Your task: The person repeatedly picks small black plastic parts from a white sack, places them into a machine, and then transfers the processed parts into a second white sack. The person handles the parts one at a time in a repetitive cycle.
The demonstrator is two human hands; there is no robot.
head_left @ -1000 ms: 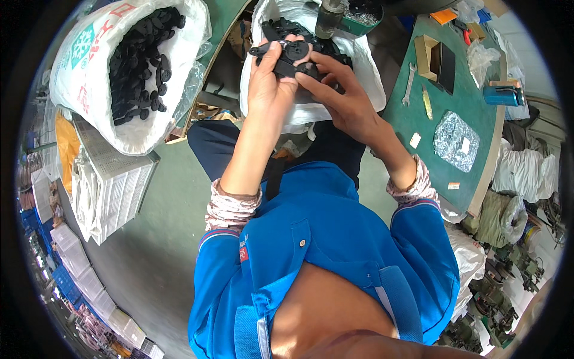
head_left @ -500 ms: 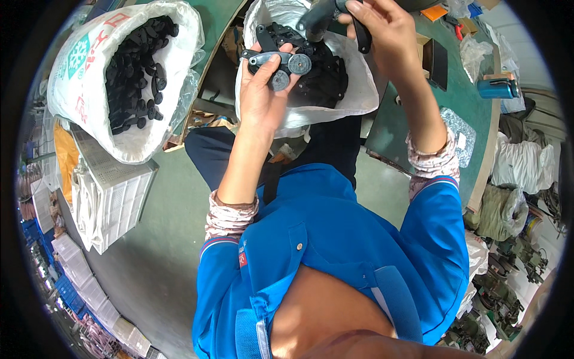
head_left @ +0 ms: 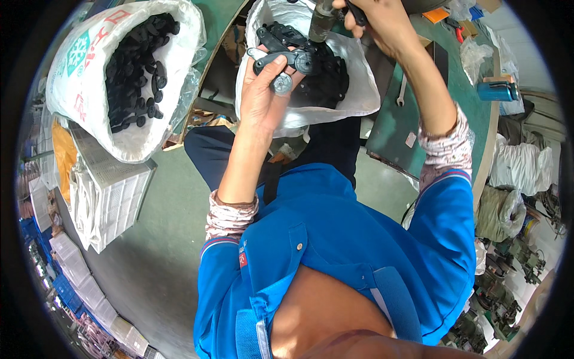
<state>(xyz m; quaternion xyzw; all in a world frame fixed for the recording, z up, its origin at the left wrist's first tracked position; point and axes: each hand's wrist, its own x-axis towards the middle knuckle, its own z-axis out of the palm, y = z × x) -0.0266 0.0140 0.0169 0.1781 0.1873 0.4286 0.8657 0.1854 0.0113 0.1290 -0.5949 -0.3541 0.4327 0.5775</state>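
My left hand is closed around several black plastic arm-shaped parts with round ends. One round grey disc shows below the thumb. It is held over the near left rim of a white woven sack, which holds a heap of similar black parts. Farther up and to the right, my right hand grips one black plastic part, seen only in part between the fingers. Just left of that hand, a dark metal cylinder points down over the sack; its upper end is cut off by the frame.
At the left, another white sack lies tipped with black parts in its mouth, above a white slatted crate. On the green bench at right are a wrench, a blue bottle and a clear plastic bag.
My right hand has moved slightly up and right, and the part in it is now mostly hidden by the fingers. The parts in my left hand have shifted a little. A wrench has come into sight.
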